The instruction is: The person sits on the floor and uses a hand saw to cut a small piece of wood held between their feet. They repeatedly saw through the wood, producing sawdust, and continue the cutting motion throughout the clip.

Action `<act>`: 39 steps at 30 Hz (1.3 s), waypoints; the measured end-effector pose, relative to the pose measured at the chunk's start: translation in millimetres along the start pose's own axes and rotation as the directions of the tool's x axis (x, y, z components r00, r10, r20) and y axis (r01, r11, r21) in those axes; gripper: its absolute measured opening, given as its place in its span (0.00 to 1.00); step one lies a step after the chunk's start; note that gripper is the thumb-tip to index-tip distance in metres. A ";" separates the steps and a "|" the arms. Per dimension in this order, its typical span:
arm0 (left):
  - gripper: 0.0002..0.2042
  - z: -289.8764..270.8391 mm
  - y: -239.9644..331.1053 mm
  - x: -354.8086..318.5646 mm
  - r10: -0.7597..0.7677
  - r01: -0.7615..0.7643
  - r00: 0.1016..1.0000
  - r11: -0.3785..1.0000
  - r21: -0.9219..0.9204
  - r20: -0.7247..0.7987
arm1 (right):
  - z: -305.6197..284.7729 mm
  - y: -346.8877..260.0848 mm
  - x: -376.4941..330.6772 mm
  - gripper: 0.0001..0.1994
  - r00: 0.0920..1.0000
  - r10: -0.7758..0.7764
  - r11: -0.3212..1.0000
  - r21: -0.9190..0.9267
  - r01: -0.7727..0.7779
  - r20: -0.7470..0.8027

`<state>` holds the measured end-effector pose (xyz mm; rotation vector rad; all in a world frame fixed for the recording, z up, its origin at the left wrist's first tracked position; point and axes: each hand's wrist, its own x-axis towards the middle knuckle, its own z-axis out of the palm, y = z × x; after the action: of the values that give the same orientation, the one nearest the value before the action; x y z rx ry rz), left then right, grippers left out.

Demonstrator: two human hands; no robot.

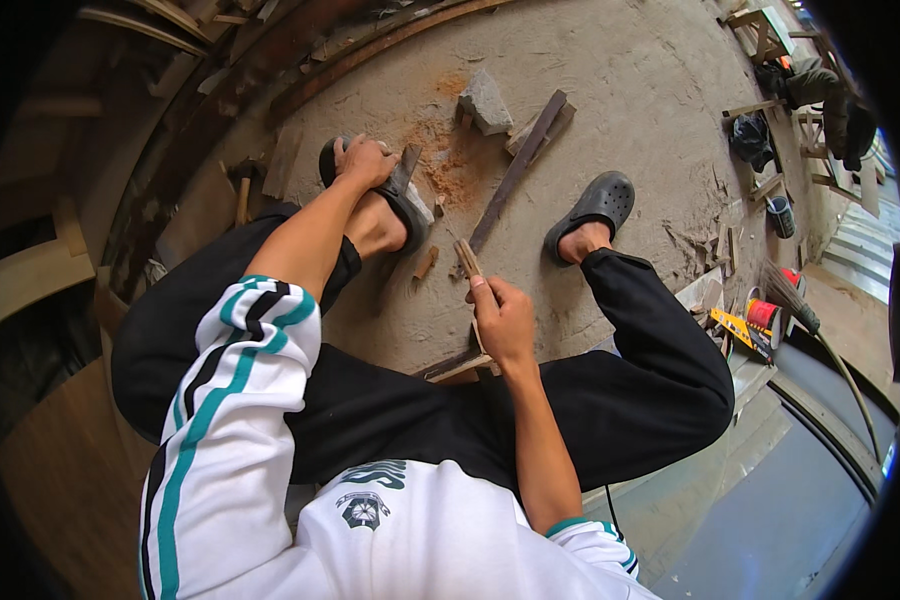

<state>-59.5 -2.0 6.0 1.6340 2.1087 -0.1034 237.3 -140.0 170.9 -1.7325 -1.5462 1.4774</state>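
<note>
My left hand (pixel 366 163) is down at my left clog (pixel 404 208), its fingers bent over the front of the shoe. What lies under those fingers is hidden. A dark wood strip (pixel 407 166) sticks out beside that hand, next to the clog. My right hand (pixel 504 322) is closed around a short wooden stick (pixel 467 258), which points up and away between my knees. Just beyond the stick's tip, a long dark bar (pixel 516 172) slants across the ground. Below the right hand, a wooden piece with a corner (pixel 458 366) shows partly, near my thigh.
A grey concrete block (pixel 485 102) and orange sawdust (pixel 448 170) are ahead. My right clog (pixel 594 212) stands right of the bar. To the right lie a brush (pixel 792 298), a red spool (pixel 763 315) and a yellow package (pixel 740 331). A wooden handle (pixel 242 201) leans at left.
</note>
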 end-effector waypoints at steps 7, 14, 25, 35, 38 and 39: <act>0.22 -0.2 13.7 11.3 -0.051 0.035 0.977 0.996 0.079 0.208 | 7.3 -9.2 -0.9 0.17 0.999 -0.030 1.000 -0.006 0.029 -0.039; 0.27 -8.9 24.4 13.7 -0.058 0.020 0.957 0.991 0.135 0.283 | 5.2 -4.8 -7.6 0.17 0.999 -0.042 0.997 -0.062 0.040 -0.032; 0.26 -1.4 11.0 27.5 0.011 -0.048 0.953 0.992 0.115 0.302 | 2.4 -8.1 -15.8 0.20 0.998 0.050 0.999 -0.011 -0.051 -0.034; 0.20 9.8 4.7 30.8 -0.005 -0.016 0.978 0.995 0.098 0.209 | 0.0 -5.5 -17.8 0.21 0.998 0.064 0.998 -0.001 -0.064 -0.014; 0.26 -1.1 13.1 29.7 -0.001 -0.017 0.955 0.998 0.058 0.298 | -0.9 -7.2 -13.7 0.22 0.997 0.080 0.997 -0.010 -0.080 -0.013; 0.26 -2.7 12.3 28.2 -0.009 -0.012 0.958 0.997 0.073 0.286 | 0.4 -8.3 -13.7 0.22 0.996 0.083 0.996 -0.010 -0.083 -0.013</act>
<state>-54.0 27.7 -0.3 1.5562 1.9021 -0.3985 235.2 -149.7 183.6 -1.8290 -1.4948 1.4974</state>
